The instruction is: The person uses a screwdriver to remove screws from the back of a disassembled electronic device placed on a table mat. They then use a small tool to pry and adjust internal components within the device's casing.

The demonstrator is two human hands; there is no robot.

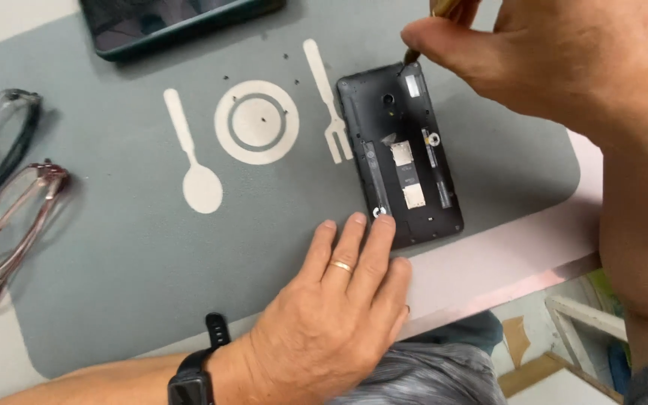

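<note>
**Phone pinned flat, tool tip at its top corner**

From the head camera: my left hand [337, 300] lies palm down on the grey mat [114, 285], fingers spread flat and holding nothing, their tips pressing the lower left corner of the opened phone [403, 154]. I judge that pressure is there to stop the phone sliding while I work on it. The phone lies back-up with its cover off, on the right part of the mat, just beside the printed fork [328, 97].

My right hand [534, 52] comes in from above, its grip pinched together on a thin screwdriver [412, 55] whose tip meets the phone's upper right corner. A pinch that close to the tip gives me fine control.

Several tiny screws [262, 118] lie on and around the printed plate [256, 122], apart from the phone. Two pairs of glasses [9, 225] rest at the counter's left edge, and a dark tablet [174, 22] lies at the top.
</note>
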